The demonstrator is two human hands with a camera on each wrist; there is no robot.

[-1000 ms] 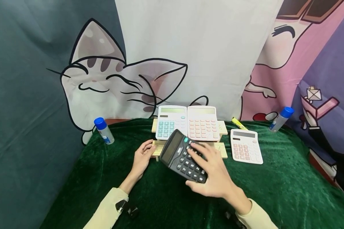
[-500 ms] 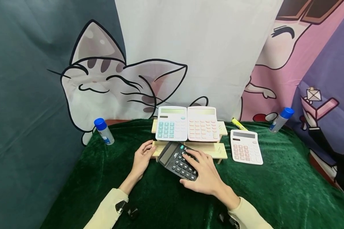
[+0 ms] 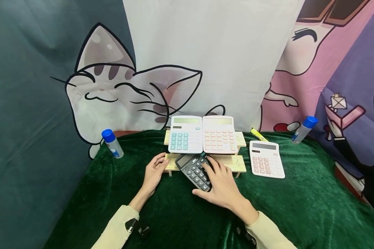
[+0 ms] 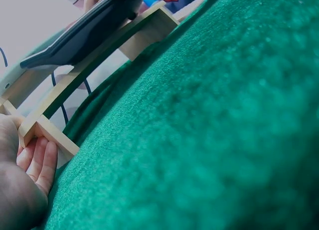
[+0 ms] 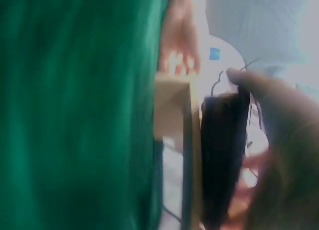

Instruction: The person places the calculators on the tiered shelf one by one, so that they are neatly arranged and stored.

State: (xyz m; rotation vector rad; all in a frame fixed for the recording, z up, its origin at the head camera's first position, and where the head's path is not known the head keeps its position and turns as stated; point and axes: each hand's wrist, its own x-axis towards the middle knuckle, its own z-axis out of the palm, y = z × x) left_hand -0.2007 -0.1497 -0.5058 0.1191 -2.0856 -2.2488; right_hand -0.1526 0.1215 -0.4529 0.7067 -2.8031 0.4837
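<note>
My right hand (image 3: 222, 185) grips a black calculator (image 3: 194, 173), thumb at its near end and fingers across its right edge and keys. The calculator lies turned at an angle over the lower step of a wooden two-step stand (image 3: 233, 162). In the left wrist view the calculator's dark underside (image 4: 94, 35) shows tilted close over the board. My left hand (image 3: 153, 173) holds the left end of that lower step, fingers around its leg. Side by side on the upper step lean a white calculator with teal keys (image 3: 186, 135) and one with pink-edged keys (image 3: 219, 135).
Another white calculator with pink keys (image 3: 267, 159) lies right of the stand, a yellow highlighter (image 3: 258, 134) behind it. Blue-capped spray cans stand at left (image 3: 113, 144) and right (image 3: 304, 130). Green velvet cloth (image 3: 308, 207) covers the table; a cartoon curtain (image 3: 230, 62) hangs behind.
My right hand has brought the black calculator down and slightly away from me onto the lower step, turning it straighter. My left hand has stayed at the stand's left end.
</note>
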